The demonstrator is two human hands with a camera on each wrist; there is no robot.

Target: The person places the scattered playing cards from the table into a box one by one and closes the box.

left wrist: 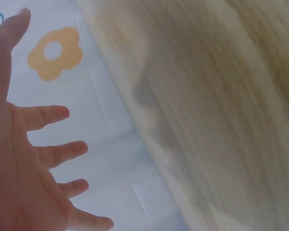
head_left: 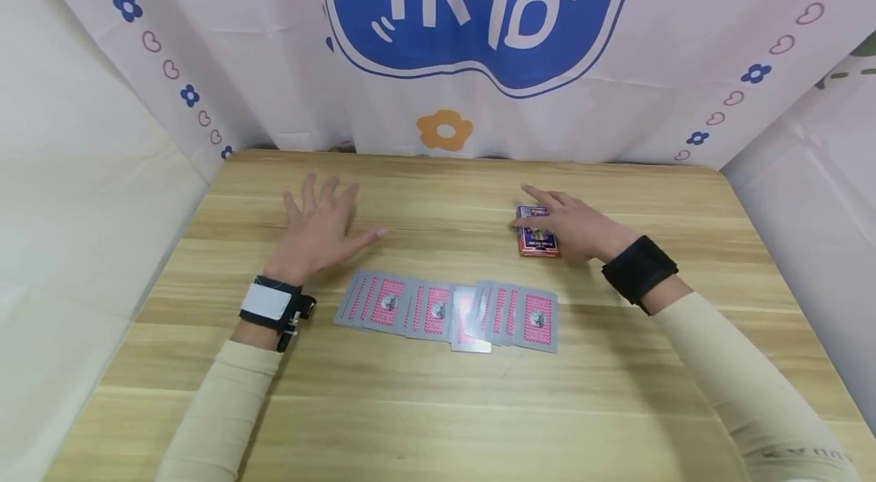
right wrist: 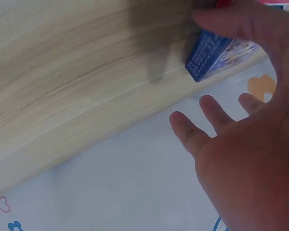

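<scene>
A blue and red playing-card box [head_left: 538, 240] lies on the right half of the wooden table. Over its right side reaches my right hand [head_left: 573, 225], its fingers extended. In the right wrist view the thumb crosses the box [right wrist: 208, 55], while the other fingers stand apart from it. My left hand [head_left: 316, 237] has its fingers spread wide at the table's left, holding nothing. The left wrist view shows that palm [left wrist: 19, 178] with the thumb stretched away. Between the hands and nearer to me, a row of playing cards [head_left: 438, 311] lies fanned, pink patterned backs up.
The wooden table [head_left: 445, 421] ends at a white printed curtain [head_left: 274, 87] along its back edge. A pale cloth [head_left: 82, 201] hangs at the left side, and another [head_left: 814, 193] at the right. Each wrist wears a black strap [head_left: 639, 273].
</scene>
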